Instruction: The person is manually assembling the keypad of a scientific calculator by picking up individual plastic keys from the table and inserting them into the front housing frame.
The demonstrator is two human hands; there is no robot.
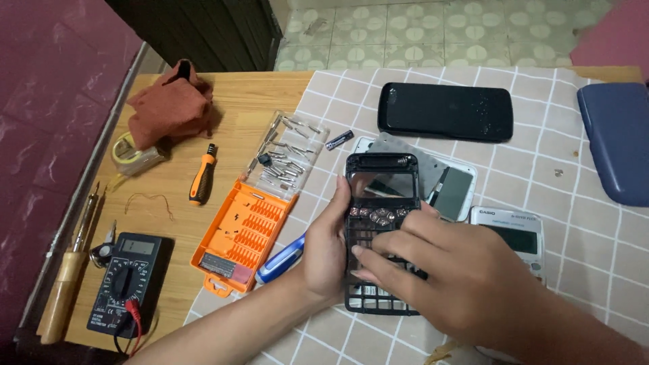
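Fingers (368, 255) of right hand (460, 270) pressing on key openings of black calculator shell (378, 203), left hand (328, 247) clasping its left edge, near tabletop's front edge beside orange bit case (243, 233); apparently mid-disassembly, steady grip needed next.

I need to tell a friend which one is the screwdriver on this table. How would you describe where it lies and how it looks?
Start at the bare wooden part of the table, left of the checked cloth. The screwdriver lies there, between the crumpled red rag and the open orange bit case. It is short, with an orange and black handle, unlike the long wooden-handled tool at the table's left edge.
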